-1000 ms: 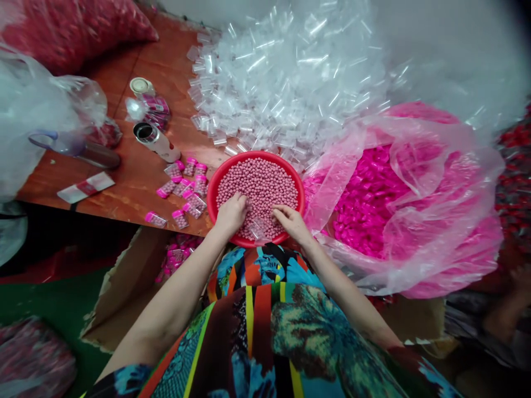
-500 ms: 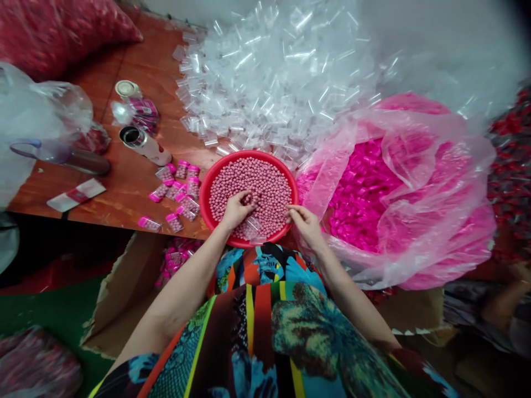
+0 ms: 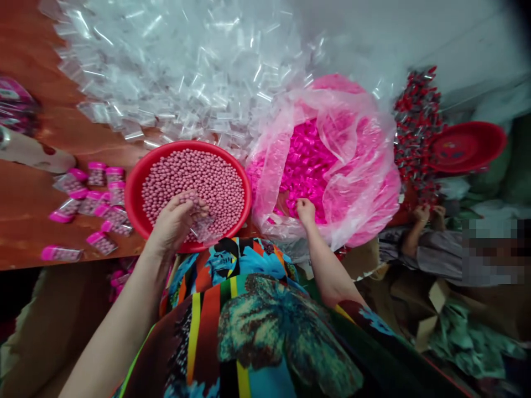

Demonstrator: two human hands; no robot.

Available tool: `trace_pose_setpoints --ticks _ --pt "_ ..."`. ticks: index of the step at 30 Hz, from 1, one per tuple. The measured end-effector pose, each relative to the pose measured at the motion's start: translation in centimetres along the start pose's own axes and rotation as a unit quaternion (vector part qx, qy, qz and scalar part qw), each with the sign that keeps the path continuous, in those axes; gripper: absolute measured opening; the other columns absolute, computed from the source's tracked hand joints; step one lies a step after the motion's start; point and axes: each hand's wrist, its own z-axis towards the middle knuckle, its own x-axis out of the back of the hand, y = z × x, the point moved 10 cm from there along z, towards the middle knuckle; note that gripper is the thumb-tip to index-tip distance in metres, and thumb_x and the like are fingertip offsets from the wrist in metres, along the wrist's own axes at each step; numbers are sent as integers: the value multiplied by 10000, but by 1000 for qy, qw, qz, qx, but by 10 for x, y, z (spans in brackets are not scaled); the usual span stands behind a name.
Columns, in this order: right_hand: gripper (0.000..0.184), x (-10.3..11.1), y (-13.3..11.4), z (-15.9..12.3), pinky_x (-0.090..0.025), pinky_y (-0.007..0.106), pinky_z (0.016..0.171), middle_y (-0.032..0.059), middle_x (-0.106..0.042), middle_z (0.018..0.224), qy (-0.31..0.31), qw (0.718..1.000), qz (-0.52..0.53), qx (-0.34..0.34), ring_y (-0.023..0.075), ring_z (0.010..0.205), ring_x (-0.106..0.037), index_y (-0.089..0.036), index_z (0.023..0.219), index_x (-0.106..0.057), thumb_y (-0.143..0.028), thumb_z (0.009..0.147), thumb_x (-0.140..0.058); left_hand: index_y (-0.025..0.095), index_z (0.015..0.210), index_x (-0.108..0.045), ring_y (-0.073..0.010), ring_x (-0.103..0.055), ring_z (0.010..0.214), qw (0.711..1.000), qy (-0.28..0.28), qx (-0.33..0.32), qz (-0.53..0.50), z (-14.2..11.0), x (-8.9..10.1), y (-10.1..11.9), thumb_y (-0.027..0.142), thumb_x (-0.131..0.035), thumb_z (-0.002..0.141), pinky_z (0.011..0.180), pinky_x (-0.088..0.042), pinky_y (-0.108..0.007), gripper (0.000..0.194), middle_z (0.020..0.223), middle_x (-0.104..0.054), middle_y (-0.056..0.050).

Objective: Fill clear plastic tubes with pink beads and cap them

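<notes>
My left hand is closed over a red bowl full of small pink beads. Its fingers are wrapped round a small clear plastic jar, partly hidden by them. More clear jars lie on the beads beside that hand. My right hand is at the front of an open plastic bag heaped with bright pink caps. The fingers there are drawn together, and whatever they pinch is hidden.
Filled jars with pink caps lie left of the bowl on the orange-brown table. Behind is a big heap of clear jars. On the right are red-capped pieces, another red bowl and a co-worker's hands.
My right hand has gone from the bowl's right rim to the caps in the bag. My left hand stays over the beads, now with a jar showing. The view has swung right.
</notes>
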Motion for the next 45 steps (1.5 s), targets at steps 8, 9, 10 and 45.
trace_pose_setpoints --ticks 8,9,10,45 --pt "294 -26 -7 -13 -332 499 1121 236 -616 1267 -8 999 -52 2 353 1255 -528 -93 1057 -706 -259 823 -642 135 977 -636 -203 -670 673 999 -4 51 -17 -9 -24 -15 364 -598 840 565 -526 -282 269 757 -684 -65" --pt "301 -24 -9 -14 -335 514 1116 241 -617 1255 -3 999 -39 6 359 1252 -525 -88 1053 -702 -271 825 -630 142 991 -624 -205 -675 680 998 -11 55 -22 -12 -28 -17 356 -600 836 557 -515 -275 266 764 -685 -63" --pt "311 -21 -11 -14 -346 522 1107 242 -621 1237 3 1000 -22 9 359 1241 -529 -83 1051 -695 -285 829 -612 147 1001 -610 -206 -679 686 998 -19 56 -29 -16 -32 -18 344 -610 829 550 -504 -267 262 771 -686 -62" --pt "312 -71 -303 -205 -515 363 933 66 -708 1052 -353 792 168 469 201 1010 -645 -240 1136 -735 -453 1014 -542 130 995 -733 -98 -570 500 996 -4 63 -68 -47 7 -25 322 -822 763 449 -403 -184 314 714 -684 -44"
